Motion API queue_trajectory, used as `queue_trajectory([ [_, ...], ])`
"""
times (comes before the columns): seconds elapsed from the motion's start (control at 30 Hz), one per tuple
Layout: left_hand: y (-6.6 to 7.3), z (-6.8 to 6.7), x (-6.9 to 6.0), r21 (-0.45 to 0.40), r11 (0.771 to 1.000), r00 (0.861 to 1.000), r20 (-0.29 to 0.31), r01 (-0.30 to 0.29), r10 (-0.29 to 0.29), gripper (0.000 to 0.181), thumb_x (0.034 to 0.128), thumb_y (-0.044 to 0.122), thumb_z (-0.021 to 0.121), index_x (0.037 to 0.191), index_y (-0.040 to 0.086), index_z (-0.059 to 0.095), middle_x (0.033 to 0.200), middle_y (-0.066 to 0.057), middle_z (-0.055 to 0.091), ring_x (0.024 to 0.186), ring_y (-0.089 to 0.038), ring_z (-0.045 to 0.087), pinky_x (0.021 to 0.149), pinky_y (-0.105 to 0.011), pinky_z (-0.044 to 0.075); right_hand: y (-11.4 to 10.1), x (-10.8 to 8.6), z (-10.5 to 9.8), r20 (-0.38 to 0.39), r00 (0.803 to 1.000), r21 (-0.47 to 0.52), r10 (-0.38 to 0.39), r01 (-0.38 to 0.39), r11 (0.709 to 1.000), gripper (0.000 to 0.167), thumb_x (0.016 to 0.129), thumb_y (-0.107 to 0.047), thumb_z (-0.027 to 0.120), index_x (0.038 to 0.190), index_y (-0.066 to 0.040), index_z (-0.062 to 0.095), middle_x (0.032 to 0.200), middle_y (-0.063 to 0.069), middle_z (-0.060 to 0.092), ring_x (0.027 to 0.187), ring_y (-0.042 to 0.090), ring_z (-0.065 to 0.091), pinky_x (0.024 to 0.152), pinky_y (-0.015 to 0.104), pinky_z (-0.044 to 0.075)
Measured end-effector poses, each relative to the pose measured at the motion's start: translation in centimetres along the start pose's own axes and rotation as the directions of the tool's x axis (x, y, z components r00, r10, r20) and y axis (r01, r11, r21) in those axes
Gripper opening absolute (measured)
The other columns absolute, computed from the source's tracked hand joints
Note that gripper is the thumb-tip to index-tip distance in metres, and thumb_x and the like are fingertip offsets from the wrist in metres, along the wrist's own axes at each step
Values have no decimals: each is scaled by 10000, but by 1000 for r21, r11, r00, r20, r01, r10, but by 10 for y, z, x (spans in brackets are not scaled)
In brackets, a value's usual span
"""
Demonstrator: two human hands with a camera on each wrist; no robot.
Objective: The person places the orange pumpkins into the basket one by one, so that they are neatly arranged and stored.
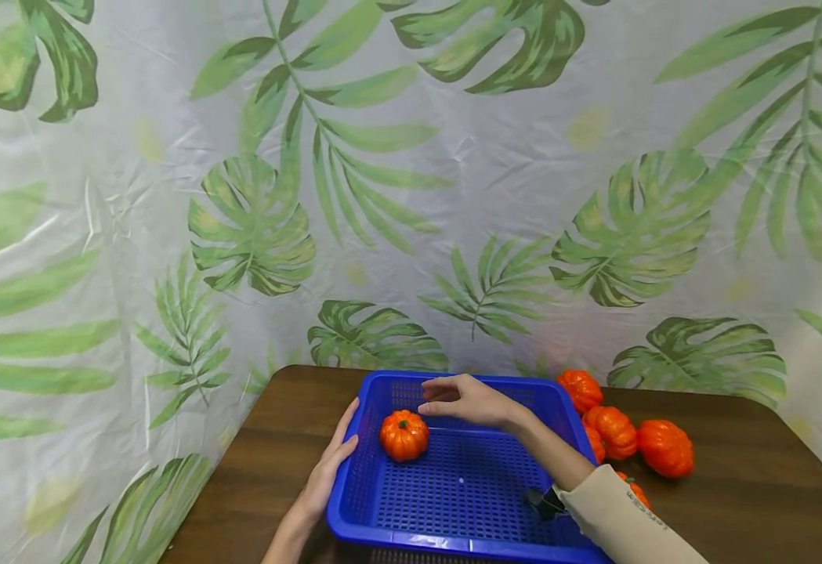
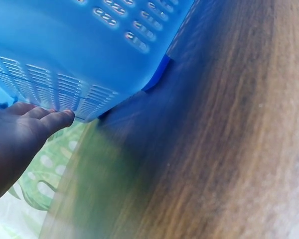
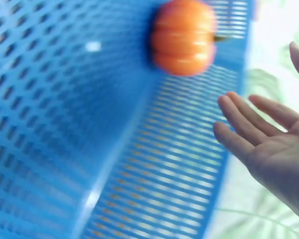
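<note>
A blue plastic basket [image 1: 453, 540] with slotted walls stands on the table. Inside, near its left back corner, sits one orange pumpkin [image 1: 404, 435] with a green stem, also seen in the right wrist view. My left hand [image 1: 327, 470] rests against the outside of the basket's left wall. Its fairly straight fingers touch that wall in the left wrist view. Over the back of the basket is my right hand [image 1: 468, 399], fingers extended and loosely spread, to the right of the pumpkin and apart from it. It holds nothing.
Several orange pumpkins [image 1: 665, 448] lie on the brown wooden table [image 1: 735, 509] to the right of the basket, some partly hidden by its wall or my right sleeve [image 1: 622, 509]. A leaf-patterned curtain [image 1: 495, 196] hangs behind the table.
</note>
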State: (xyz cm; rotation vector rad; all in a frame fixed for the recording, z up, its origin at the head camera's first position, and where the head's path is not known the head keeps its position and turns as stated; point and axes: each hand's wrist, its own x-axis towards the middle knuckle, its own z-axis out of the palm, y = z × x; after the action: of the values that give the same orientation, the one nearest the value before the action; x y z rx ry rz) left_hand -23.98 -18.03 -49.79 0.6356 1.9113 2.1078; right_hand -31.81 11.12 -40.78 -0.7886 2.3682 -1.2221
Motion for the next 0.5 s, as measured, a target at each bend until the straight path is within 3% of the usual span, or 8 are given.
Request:
queue_trajectory([
  [0.23, -1, 2, 1, -10, 1000, 1000, -11, -5, 5, 603, 1145, 249, 220, 1673, 211, -68, 1740, -133, -41, 1418, -70, 417, 1095, -298, 427, -28, -50, -32, -60, 998, -67, -26, 22, 997, 690, 1010, -449, 650, 1565, -96, 444, 1536, 146, 537, 1443, 379, 482, 1157, 579, 397],
  [0.37, 0, 4, 1, -12, 1000, 999, -44, 6, -6, 602, 1143, 248, 236, 1676, 212, -40, 1741, -123, -30, 1399, -38, 428, 1078, -258, 429, -28, -82, -46, -105, 994, -81, -22, 13, 997, 683, 1008, -441, 657, 1579, -145, 426, 1573, 139, 497, 1487, 385, 421, 1170, 604, 368],
  [0.5, 1, 4, 0, -22, 1000, 999, -36, 18, -19, 606, 1143, 257, 237, 1675, 222, -51, 1741, -127, -35, 1392, -71, 449, 1072, -275, 445, -19, -110, -54, -138, 990, -69, -7, -3, 998, 651, 1023, -414, 641, 1579, -158, 423, 1581, 166, 479, 1488, 412, 407, 1137, 599, 406],
])
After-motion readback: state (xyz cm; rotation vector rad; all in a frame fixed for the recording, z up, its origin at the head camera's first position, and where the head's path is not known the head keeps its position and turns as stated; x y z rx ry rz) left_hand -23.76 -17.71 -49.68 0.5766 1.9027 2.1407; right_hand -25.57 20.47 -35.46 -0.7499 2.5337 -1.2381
